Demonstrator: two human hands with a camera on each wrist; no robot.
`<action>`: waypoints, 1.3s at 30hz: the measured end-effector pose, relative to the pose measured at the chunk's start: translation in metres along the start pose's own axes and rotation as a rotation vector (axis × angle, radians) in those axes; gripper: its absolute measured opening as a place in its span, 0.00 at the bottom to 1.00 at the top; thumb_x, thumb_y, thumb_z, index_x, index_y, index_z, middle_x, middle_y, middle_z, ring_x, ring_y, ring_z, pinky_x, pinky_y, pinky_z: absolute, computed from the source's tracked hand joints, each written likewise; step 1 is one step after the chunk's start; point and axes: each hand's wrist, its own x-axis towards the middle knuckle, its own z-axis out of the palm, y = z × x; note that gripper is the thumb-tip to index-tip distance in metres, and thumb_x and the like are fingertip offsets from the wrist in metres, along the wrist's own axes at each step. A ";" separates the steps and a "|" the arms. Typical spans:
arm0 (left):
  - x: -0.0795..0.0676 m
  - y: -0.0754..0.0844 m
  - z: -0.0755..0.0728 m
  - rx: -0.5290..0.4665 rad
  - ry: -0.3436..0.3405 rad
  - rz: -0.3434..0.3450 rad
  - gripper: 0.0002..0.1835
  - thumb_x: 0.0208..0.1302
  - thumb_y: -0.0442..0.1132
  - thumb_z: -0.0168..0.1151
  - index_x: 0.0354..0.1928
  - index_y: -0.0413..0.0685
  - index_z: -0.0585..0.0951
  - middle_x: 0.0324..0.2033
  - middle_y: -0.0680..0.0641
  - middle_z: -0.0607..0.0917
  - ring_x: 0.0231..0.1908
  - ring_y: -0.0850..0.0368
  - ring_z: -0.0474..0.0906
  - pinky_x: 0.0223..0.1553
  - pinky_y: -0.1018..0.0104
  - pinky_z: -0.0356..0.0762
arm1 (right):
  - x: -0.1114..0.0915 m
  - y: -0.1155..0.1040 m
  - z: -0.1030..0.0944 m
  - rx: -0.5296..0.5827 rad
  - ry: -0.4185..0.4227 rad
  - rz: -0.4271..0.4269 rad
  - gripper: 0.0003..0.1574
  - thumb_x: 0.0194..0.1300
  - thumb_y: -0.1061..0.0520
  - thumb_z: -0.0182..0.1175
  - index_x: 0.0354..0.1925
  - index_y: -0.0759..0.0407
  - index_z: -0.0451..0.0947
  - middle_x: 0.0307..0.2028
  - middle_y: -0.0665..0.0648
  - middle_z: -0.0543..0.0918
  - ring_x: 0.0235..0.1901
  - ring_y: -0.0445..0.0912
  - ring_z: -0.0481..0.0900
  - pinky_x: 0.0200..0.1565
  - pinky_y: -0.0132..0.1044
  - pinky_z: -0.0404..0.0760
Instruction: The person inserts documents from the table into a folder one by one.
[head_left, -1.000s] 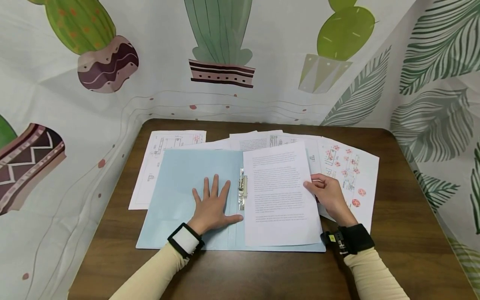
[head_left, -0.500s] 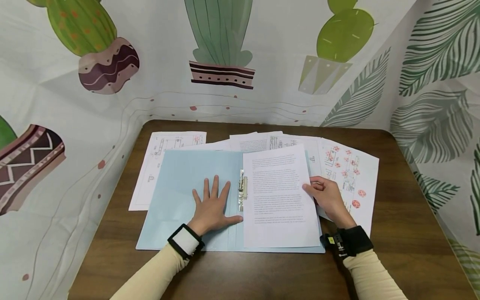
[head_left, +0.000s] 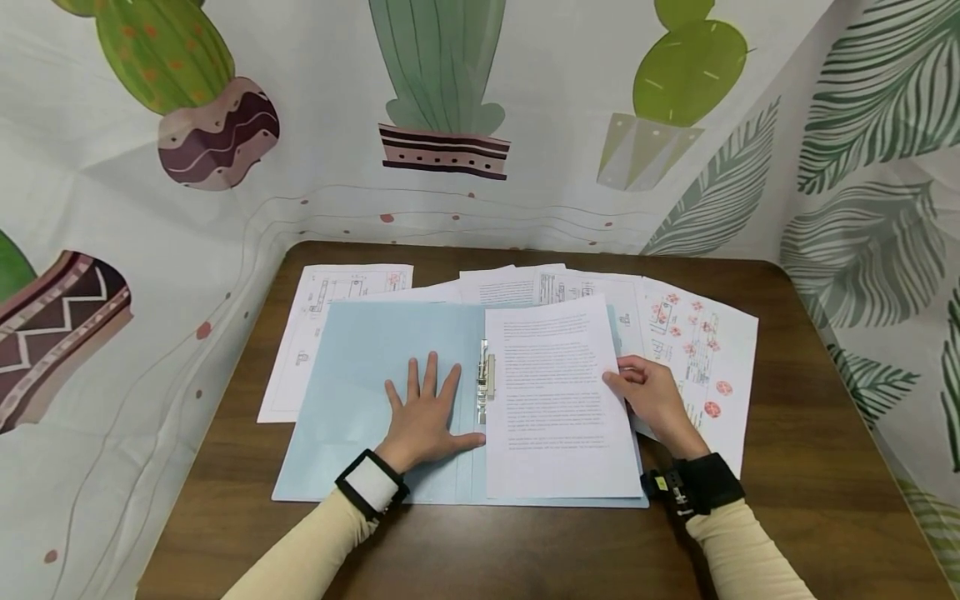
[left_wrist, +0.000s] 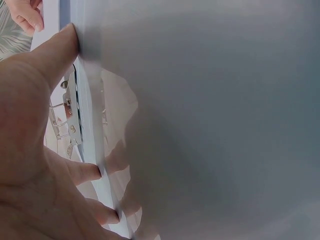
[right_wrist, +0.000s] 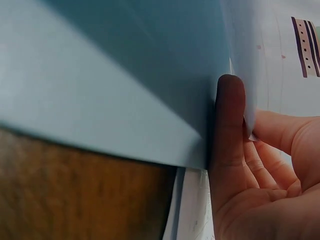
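Note:
A light blue folder [head_left: 360,375] lies opened out on the table, with a metal clip [head_left: 486,380] along its spine. My left hand [head_left: 423,421] rests with spread fingers on the folder's left cover, thumb reaching the spine. Over the right cover lies a printed sheet of paper [head_left: 555,467], its left edge beside the clip. My right hand [head_left: 660,400] pinches this sheet's right edge between thumb and fingers. In the right wrist view the thumb is on one side of the paper [right_wrist: 245,60] and a finger is on the other, against the blue cover [right_wrist: 125,115].
Several loose papers lie partly under and behind the folder. One drawing sheet [head_left: 281,392] sticks out at the left, and another with red stamps [head_left: 731,350] at the right. The brown table [head_left: 480,550] ends at a cloth backdrop [head_left: 555,175] printed with cacti.
My right hand has moved slightly left and toward me with the sheet, which now sits closer to the clip and straighter on the cover. The left hand stays in place.

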 end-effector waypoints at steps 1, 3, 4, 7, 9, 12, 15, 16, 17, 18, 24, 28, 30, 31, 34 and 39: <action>0.000 0.000 -0.001 -0.004 0.009 0.003 0.65 0.47 0.77 0.70 0.81 0.49 0.59 0.80 0.32 0.43 0.77 0.25 0.31 0.62 0.15 0.31 | 0.000 0.000 0.000 -0.008 0.003 -0.003 0.21 0.74 0.52 0.63 0.58 0.62 0.80 0.44 0.62 0.88 0.35 0.51 0.85 0.34 0.36 0.82; 0.000 0.001 -0.002 -0.002 0.006 0.002 0.65 0.47 0.77 0.70 0.81 0.49 0.59 0.80 0.32 0.43 0.77 0.25 0.31 0.62 0.15 0.31 | 0.001 0.001 0.001 -0.028 0.008 -0.010 0.20 0.74 0.52 0.64 0.58 0.61 0.80 0.43 0.62 0.88 0.35 0.51 0.85 0.33 0.36 0.81; 0.000 0.001 -0.003 -0.003 0.007 0.002 0.65 0.47 0.77 0.70 0.81 0.49 0.59 0.80 0.32 0.43 0.77 0.25 0.31 0.63 0.16 0.31 | 0.001 0.001 0.001 -0.041 0.011 -0.014 0.20 0.74 0.52 0.64 0.58 0.61 0.81 0.43 0.61 0.88 0.34 0.51 0.85 0.33 0.36 0.81; 0.000 0.001 -0.003 0.000 0.009 0.000 0.65 0.47 0.76 0.70 0.81 0.49 0.58 0.80 0.33 0.43 0.77 0.25 0.31 0.63 0.16 0.31 | 0.002 0.000 0.002 -0.086 0.028 -0.029 0.19 0.73 0.52 0.64 0.57 0.60 0.82 0.42 0.61 0.88 0.34 0.50 0.85 0.32 0.36 0.81; 0.001 0.001 -0.003 -0.001 0.013 0.000 0.64 0.48 0.76 0.70 0.81 0.50 0.58 0.80 0.33 0.43 0.77 0.26 0.31 0.63 0.16 0.31 | 0.002 -0.002 0.003 -0.131 0.048 -0.053 0.19 0.73 0.52 0.64 0.56 0.61 0.82 0.42 0.62 0.89 0.33 0.50 0.85 0.32 0.36 0.81; 0.001 0.001 -0.004 0.001 0.024 0.003 0.64 0.48 0.76 0.70 0.81 0.50 0.59 0.80 0.33 0.44 0.77 0.25 0.32 0.63 0.16 0.32 | 0.002 -0.005 0.004 -0.204 0.088 -0.103 0.20 0.75 0.50 0.62 0.55 0.63 0.83 0.42 0.64 0.88 0.34 0.51 0.86 0.32 0.36 0.81; 0.001 0.002 -0.005 0.003 0.033 0.006 0.64 0.47 0.76 0.71 0.80 0.49 0.60 0.80 0.32 0.45 0.77 0.25 0.34 0.63 0.15 0.33 | 0.002 -0.009 0.004 -0.278 0.133 -0.151 0.22 0.78 0.48 0.58 0.54 0.64 0.83 0.42 0.65 0.88 0.36 0.53 0.86 0.34 0.38 0.80; 0.001 0.003 -0.006 0.003 0.034 0.007 0.64 0.47 0.76 0.71 0.80 0.49 0.60 0.80 0.32 0.45 0.77 0.24 0.34 0.62 0.15 0.34 | 0.002 -0.010 0.004 -0.303 0.145 -0.164 0.22 0.78 0.48 0.57 0.54 0.64 0.84 0.42 0.65 0.88 0.36 0.53 0.85 0.34 0.39 0.80; 0.001 0.003 -0.006 0.003 0.035 0.007 0.64 0.47 0.76 0.71 0.80 0.49 0.60 0.80 0.32 0.45 0.77 0.24 0.34 0.62 0.15 0.34 | 0.002 -0.010 0.003 -0.330 0.156 -0.175 0.23 0.79 0.47 0.56 0.54 0.64 0.84 0.41 0.65 0.88 0.35 0.53 0.85 0.34 0.40 0.79; 0.001 0.003 -0.007 0.004 0.036 0.007 0.63 0.47 0.76 0.71 0.80 0.49 0.61 0.80 0.32 0.46 0.77 0.24 0.35 0.62 0.15 0.34 | 0.003 -0.011 0.003 -0.355 0.166 -0.184 0.23 0.79 0.47 0.55 0.53 0.65 0.84 0.40 0.64 0.88 0.35 0.53 0.85 0.34 0.40 0.78; 0.000 0.003 -0.008 0.000 0.053 0.011 0.63 0.47 0.75 0.71 0.80 0.48 0.61 0.80 0.32 0.46 0.77 0.24 0.35 0.62 0.15 0.35 | 0.003 -0.011 0.001 -0.481 0.181 -0.232 0.17 0.75 0.51 0.61 0.49 0.64 0.84 0.28 0.59 0.85 0.24 0.49 0.79 0.26 0.39 0.74; -0.003 0.003 -0.004 -0.001 0.057 0.015 0.63 0.46 0.75 0.73 0.79 0.47 0.62 0.79 0.31 0.48 0.77 0.23 0.37 0.62 0.15 0.36 | 0.000 -0.006 0.003 -0.503 0.155 -0.211 0.14 0.72 0.51 0.65 0.46 0.62 0.83 0.22 0.54 0.80 0.19 0.46 0.74 0.22 0.39 0.71; -0.005 0.002 -0.002 0.008 0.045 0.011 0.64 0.46 0.76 0.72 0.79 0.48 0.62 0.80 0.31 0.47 0.77 0.23 0.37 0.62 0.15 0.36 | -0.003 -0.004 0.005 -0.500 0.141 -0.192 0.14 0.72 0.51 0.66 0.46 0.62 0.83 0.22 0.54 0.79 0.19 0.46 0.73 0.22 0.39 0.71; -0.006 0.002 -0.001 0.011 0.041 0.011 0.64 0.46 0.76 0.72 0.79 0.48 0.62 0.80 0.31 0.47 0.76 0.23 0.37 0.62 0.15 0.36 | -0.004 -0.003 0.005 -0.497 0.136 -0.184 0.14 0.72 0.51 0.66 0.46 0.62 0.83 0.22 0.53 0.79 0.19 0.46 0.73 0.21 0.39 0.71; -0.008 0.001 0.002 0.018 0.043 0.012 0.64 0.46 0.76 0.72 0.79 0.48 0.62 0.80 0.31 0.48 0.76 0.23 0.37 0.62 0.15 0.36 | -0.007 -0.001 0.007 -0.489 0.136 -0.174 0.15 0.71 0.52 0.66 0.49 0.63 0.82 0.23 0.54 0.80 0.19 0.46 0.74 0.21 0.39 0.72; -0.008 0.001 0.004 0.018 0.065 0.016 0.64 0.46 0.76 0.72 0.79 0.47 0.63 0.79 0.31 0.49 0.76 0.23 0.38 0.61 0.14 0.37 | -0.007 0.000 0.007 -0.492 0.132 -0.164 0.21 0.70 0.53 0.67 0.56 0.63 0.80 0.24 0.55 0.79 0.19 0.46 0.74 0.21 0.38 0.71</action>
